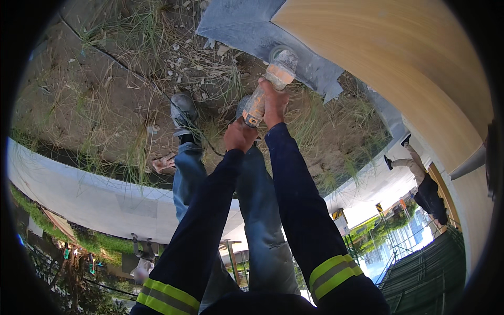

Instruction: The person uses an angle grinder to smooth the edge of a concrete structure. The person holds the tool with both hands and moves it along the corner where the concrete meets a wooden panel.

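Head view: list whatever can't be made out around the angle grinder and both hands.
All in the head view:
Right hand: how the fingers close beneath the angle grinder, hidden by hand and tool.
Contact between tool and grey slab: covered by the tool's head.
Right shoe: mostly covered by the angle grinder and left hand.
Black cord: far end cut off by the dark rim.
Person at right: hands too small.

Dusty orange-grey angle grinder (256, 106), slanted, head by grey slab (239, 25).
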Demonstrator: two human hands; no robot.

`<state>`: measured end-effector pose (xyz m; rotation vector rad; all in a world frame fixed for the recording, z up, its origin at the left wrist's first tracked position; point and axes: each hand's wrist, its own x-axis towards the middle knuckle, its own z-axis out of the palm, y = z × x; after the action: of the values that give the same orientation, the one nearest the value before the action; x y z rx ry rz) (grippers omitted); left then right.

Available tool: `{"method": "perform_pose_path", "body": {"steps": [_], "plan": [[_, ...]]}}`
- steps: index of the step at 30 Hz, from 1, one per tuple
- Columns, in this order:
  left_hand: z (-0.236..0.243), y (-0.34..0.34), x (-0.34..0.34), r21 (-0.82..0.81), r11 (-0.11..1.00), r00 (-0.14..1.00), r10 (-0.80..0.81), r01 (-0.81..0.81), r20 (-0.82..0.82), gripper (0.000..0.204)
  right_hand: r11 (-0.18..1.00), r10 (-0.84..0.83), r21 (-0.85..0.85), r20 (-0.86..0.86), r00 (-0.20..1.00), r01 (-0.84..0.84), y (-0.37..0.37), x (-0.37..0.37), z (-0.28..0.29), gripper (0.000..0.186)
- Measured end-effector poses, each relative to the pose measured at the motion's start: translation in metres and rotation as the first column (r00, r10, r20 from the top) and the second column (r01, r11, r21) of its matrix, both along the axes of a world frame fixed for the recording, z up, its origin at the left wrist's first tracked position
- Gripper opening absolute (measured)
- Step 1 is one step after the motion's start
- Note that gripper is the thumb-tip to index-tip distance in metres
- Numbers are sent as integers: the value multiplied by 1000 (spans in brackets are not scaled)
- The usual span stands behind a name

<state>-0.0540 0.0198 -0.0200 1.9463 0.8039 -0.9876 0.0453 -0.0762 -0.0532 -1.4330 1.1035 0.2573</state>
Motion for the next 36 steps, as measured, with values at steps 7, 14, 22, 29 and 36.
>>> {"method": "perform_pose_path", "body": {"steps": [7,14,22,29,36], "plan": [[-38,28,-26,-41,937,912,347,-347,220,41,950,281,113,98,955,-291,64,23,5,47],[-6,19,11,-31,995,995,96,-96,-8,42,996,55,69,90,994,-61,27,17,-6,42],[-15,8,5,-36,987,983,157,-154,98,41,993,119,6,73,990,-119,18,18,-7,43],[-28,25,0,-15,983,972,181,-181,149,41,981,170,70,126,977,-180,44,27,-7,47],[-14,1,7,0,1000,999,-30,30,36,42,999,-35,0,51,998,35,-4,9,-8,45]]}}
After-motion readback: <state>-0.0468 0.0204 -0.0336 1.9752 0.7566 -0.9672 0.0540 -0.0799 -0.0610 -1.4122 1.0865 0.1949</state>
